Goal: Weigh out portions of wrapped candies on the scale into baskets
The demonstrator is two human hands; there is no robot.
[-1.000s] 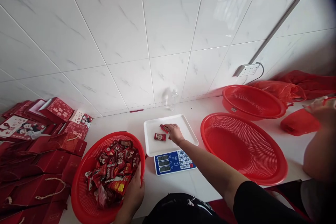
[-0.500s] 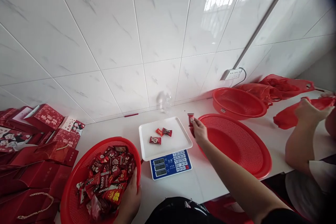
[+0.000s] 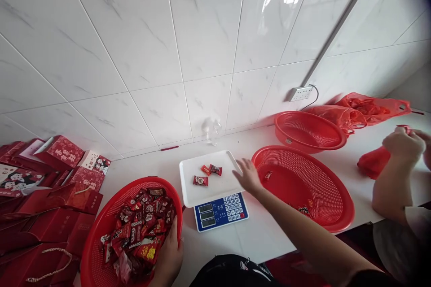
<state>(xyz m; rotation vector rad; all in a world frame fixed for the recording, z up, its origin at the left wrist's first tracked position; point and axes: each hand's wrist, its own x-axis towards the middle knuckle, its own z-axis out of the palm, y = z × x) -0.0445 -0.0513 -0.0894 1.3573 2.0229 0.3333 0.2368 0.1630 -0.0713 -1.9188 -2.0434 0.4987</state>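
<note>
My left hand (image 3: 169,254) grips the near rim of a red basket (image 3: 101,228) heaped with several red wrapped candies (image 3: 139,228). My right hand (image 3: 248,175) hovers open, fingers spread, over the right edge of the white scale tray (image 3: 202,193), between it and a large red basket (image 3: 323,213). Three candies (image 3: 208,174) lie on the tray. Two candies (image 3: 268,175) lie inside the large basket. The blue scale (image 3: 220,210) shows its keypad and displays below the tray.
Red gift boxes and bags (image 3: 40,188) pile at the left. A second red basket (image 3: 308,130) and red plastic bags (image 3: 363,110) sit at the back right. Another person's hand (image 3: 402,143) holds a red bag (image 3: 373,161) at the right. A wall socket (image 3: 301,93) hangs on the tiles.
My right hand lifted candies from the tray, carried them right, and let them go into the large basket; it now hangs open. The left hand has stayed on the basket rim.
</note>
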